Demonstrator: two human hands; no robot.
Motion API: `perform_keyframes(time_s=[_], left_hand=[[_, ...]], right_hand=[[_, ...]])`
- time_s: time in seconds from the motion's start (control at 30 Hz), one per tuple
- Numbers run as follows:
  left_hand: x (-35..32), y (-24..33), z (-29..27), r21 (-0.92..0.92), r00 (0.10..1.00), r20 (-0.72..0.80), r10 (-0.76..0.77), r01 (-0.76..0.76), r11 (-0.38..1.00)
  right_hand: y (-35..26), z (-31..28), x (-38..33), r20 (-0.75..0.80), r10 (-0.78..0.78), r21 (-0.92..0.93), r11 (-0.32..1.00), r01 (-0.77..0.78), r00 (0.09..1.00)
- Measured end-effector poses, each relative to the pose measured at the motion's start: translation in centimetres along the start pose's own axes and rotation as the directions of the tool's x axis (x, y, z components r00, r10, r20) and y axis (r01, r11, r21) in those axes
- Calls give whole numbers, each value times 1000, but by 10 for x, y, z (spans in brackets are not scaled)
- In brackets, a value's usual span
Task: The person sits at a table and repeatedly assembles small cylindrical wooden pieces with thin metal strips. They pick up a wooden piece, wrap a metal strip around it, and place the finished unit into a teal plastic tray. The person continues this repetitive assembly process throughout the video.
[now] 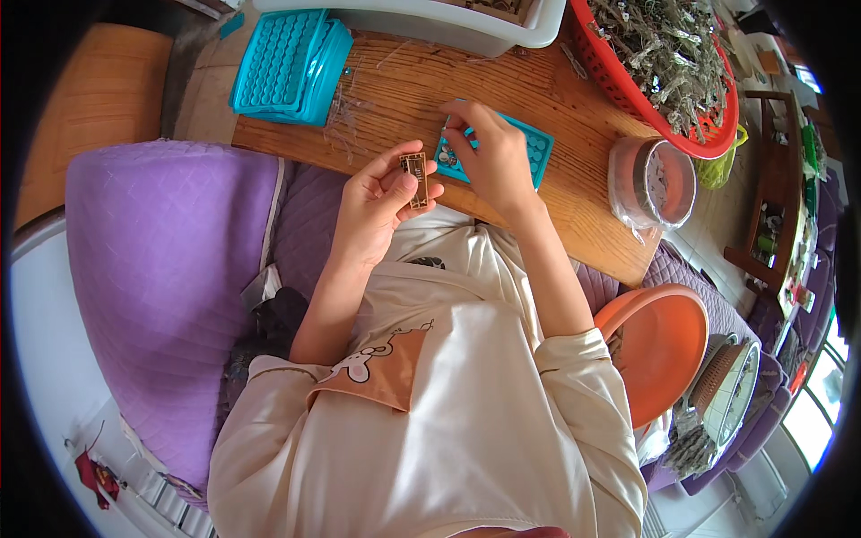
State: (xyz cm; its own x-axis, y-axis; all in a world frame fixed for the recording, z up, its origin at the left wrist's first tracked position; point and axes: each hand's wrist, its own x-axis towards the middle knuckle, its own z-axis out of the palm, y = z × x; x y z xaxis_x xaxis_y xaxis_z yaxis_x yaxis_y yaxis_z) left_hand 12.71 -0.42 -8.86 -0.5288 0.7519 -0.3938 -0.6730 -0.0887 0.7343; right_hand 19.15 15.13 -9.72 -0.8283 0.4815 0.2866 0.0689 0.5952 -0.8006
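Note:
My left hand (pixel 381 199) grips a small flat brown rectangular piece with gold-coloured edges (pixel 414 182), held upright between thumb and fingers just off the table's near edge. To its right, my right hand (pixel 499 154) reaches over a shallow teal tray with round cavities (pixel 538 148). Its thumb and forefinger are bent together over the tray's left end. Whatever lies between those fingertips is too small to make out. A few tiny shiny pieces (pixel 447 154) sit in the tray beside the fingers.
Stacked teal trays (pixel 291 72) stand at the table's far left, near clear plastic scraps (pixel 343 121). A white bin (pixel 430 25) and a red basket (pixel 731 108) of greyish strips are at the back. A clear tub (pixel 628 184) stands right; an orange basin (pixel 668 350) is beside me.

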Motion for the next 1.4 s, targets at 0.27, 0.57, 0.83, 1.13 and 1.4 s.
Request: perform_keyframes(time_s=[0.27, 0.57, 0.83, 1.13, 1.4], left_hand=[[4, -9, 5, 48, 1000, 11, 14, -15, 999], [2, -15, -1, 145, 998, -47, -35, 41, 989], [1, -10, 1, 152, 1000, -16, -26, 29, 988], [1, -10, 12, 162, 999, 46, -16, 8, 987], [3, -19, 1, 188, 998, -37, -53, 59, 980]], right_hand=[[-23, 1, -22, -90, -275, 70, 957, 281, 957], [16, -5, -19, -18, 78, -54, 995, -79, 997], [8, -4, -19, 59, -24, -151, 988, 33, 998], [-18, -1, -39, -128, -216, 15, 975, 220, 968], [0, -3, -36, -99, 95, 199, 977, -74, 991]])
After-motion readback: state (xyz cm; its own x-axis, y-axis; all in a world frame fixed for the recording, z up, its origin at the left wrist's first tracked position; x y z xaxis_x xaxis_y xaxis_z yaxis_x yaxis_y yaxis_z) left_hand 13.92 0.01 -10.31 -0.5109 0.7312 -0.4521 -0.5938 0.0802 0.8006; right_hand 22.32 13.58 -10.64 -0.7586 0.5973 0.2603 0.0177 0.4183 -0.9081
